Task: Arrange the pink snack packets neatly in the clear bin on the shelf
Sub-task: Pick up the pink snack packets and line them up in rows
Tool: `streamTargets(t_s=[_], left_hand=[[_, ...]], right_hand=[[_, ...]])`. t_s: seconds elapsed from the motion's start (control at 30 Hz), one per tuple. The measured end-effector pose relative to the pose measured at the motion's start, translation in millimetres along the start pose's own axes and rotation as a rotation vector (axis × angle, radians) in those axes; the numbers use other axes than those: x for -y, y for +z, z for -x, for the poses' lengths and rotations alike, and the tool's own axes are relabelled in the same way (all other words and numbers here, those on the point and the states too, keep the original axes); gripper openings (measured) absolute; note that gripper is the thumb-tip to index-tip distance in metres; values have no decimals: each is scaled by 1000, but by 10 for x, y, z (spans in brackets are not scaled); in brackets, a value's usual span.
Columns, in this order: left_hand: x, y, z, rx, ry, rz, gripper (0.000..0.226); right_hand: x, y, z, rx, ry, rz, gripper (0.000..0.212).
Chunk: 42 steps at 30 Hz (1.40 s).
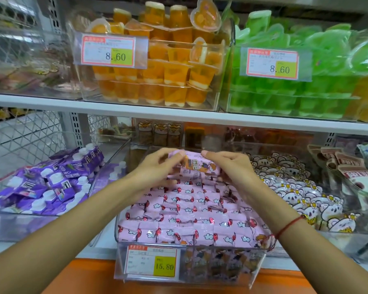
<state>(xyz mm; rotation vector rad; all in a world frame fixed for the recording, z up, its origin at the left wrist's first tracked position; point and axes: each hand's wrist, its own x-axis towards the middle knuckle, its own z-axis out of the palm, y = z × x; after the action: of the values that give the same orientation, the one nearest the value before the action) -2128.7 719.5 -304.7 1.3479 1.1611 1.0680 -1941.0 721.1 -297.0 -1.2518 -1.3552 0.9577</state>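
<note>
Both hands meet at the far end of the clear bin [123,249]. The left hand [155,168] and the right hand [227,166] pinch one pink packet [194,164] between them, raised just above the packets [191,217] filling the bin below the wrists.

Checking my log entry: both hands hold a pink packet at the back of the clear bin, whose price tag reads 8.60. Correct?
Not quite. In the head view the clear bin's price tag reads 15.80, not 8.60. The left hand and right hand do hold a pink packet at its back.
</note>
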Motion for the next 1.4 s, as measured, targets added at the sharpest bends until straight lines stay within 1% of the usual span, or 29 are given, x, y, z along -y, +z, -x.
streamTargets(t_s=[0.03,0.07,0.17,0.23,0.3,0.33,0.43,0.5,0.57,0.63,0.7,0.77,0.83,0.9,0.97,1.1,1.17,1.23,1.33,1.4], left_hand=[[-1,3,0,12,39,-57,35],[4,3,-6,10,54,-65,35],[11,28,-48,-61,16,36,37],[23,59,-69,-108,-3,94,39],[48,93,-106,-140,12,64,40],[60,115,-121,-147,37,21,39],[88,159,-175,-126,147,-223,38],[125,145,-240,-35,226,-383,43],[165,100,-316,56,262,-607,52],[200,55,-394,165,259,-821,55],[226,32,-445,273,260,-1052,46],[238,11,-470,294,271,-1238,38],[240,-8,-469,263,284,-1314,39],[253,-18,-458,247,284,-1323,41],[261,-15,-453,248,275,-1310,40],[252,8,-476,262,252,-1283,30],[240,14,-480,261,229,-1268,35],[236,9,-476,257,214,-1241,40],[235,19,-464,221,215,-1162,48],[231,56,-463,162,268,-1114,50]], right_hand=[[11,8,1,15,63,-42,36],[25,17,8,24,115,-88,42],[62,20,27,70,189,-271,42],[77,16,24,96,167,-358,40],[71,48,19,80,106,-375,31],[61,77,21,54,77,-359,30],[-9,152,22,-109,0,-246,33],[-55,179,18,-240,-32,-82,41],[-83,172,-9,-362,-88,90,50],[-97,159,-46,-431,-136,196,55],[-108,163,-100,-438,-106,300,58],[-136,190,-162,-384,-91,445,44],[-167,220,-203,-286,-142,606,32],[-144,206,-230,-189,-236,724,29],[-78,144,-277,-95,-313,825,30],[-123,75,-361,128,-368,1090,28],[-261,107,-359,265,-359,1152,29],[-350,129,-369,361,-309,1184,34],[-299,120,-438,460,-218,1202,40],[-197,85,-475,474,-169,1123,47]])
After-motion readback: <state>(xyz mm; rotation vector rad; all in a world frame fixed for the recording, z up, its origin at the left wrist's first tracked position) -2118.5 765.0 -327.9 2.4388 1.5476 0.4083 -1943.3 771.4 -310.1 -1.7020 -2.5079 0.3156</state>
